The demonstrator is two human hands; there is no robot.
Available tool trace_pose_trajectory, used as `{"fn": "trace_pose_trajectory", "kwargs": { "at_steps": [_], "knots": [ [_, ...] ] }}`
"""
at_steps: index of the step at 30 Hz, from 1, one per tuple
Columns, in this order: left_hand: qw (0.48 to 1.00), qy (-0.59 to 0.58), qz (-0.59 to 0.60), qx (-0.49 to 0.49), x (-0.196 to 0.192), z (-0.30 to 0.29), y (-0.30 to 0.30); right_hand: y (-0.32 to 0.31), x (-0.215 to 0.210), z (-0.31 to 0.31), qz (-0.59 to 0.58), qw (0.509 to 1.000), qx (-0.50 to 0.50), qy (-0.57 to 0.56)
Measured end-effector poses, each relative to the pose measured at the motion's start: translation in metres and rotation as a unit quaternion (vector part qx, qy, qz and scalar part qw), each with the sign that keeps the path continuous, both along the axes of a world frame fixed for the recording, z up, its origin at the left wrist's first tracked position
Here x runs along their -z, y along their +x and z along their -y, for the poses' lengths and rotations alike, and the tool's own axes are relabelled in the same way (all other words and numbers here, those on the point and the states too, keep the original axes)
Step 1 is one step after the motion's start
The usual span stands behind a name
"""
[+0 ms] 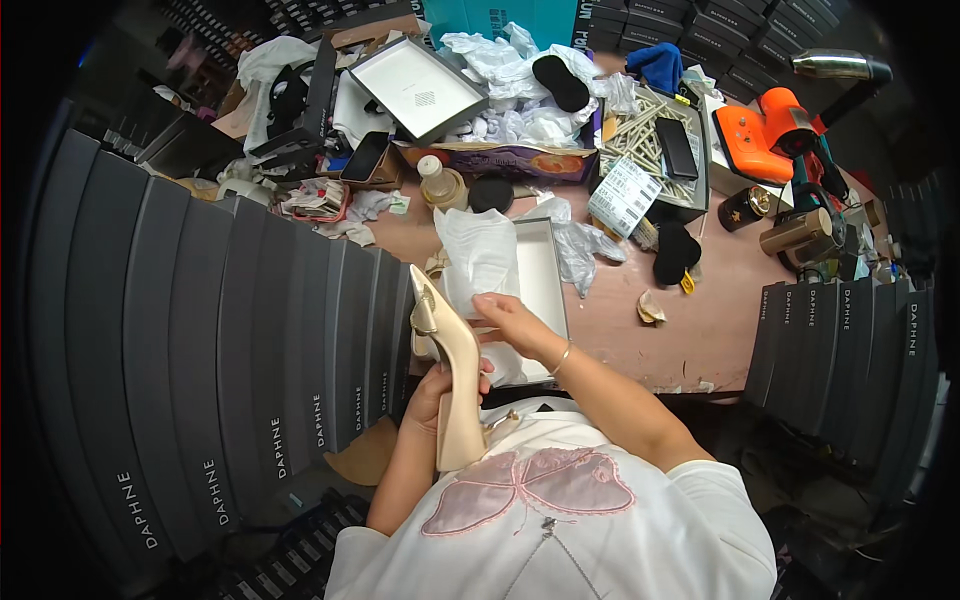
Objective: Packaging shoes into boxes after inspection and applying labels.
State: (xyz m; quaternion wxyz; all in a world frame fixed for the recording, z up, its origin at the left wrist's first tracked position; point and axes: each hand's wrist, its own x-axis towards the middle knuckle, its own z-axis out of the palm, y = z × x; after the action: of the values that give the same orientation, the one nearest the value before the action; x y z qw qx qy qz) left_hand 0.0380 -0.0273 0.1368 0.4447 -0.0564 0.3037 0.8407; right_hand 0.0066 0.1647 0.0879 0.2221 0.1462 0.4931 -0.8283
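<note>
Left hand (437, 388) clamps beige shoe (452, 372); right hand (508, 318) pinches white tissue (478, 255) over open box (545, 285). Cluttered pinkish table (700, 330) beyond fingers; dark boxes (250, 340) stacked alongside.

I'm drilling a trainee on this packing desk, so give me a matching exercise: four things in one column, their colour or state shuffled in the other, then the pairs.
Things:
1. pointed shoe
2. shoe box
3. heat gun
4. cloth

States:
A. blue, at the desk's far edge
B. orange, on the right
C. beige, held in the left hand
D. open, white tissue inside, right hand over it

Pairs: 1-C, 2-D, 3-B, 4-A
</note>
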Motion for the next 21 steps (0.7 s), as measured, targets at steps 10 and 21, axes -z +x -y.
{"fn": "trace_pose_trajectory", "kwargs": {
  "at_steps": [10,21],
  "knots": [
    [0.978,-0.171,0.057,-0.107,0.083,0.006,-0.020,0.120,0.048,-0.170,-0.035,0.839,0.386,0.382],
    [0.965,-0.246,0.007,-0.088,0.080,-0.006,-0.032,0.010,0.067,-0.030,-0.274,0.536,-0.201,0.773]
  ]
}}
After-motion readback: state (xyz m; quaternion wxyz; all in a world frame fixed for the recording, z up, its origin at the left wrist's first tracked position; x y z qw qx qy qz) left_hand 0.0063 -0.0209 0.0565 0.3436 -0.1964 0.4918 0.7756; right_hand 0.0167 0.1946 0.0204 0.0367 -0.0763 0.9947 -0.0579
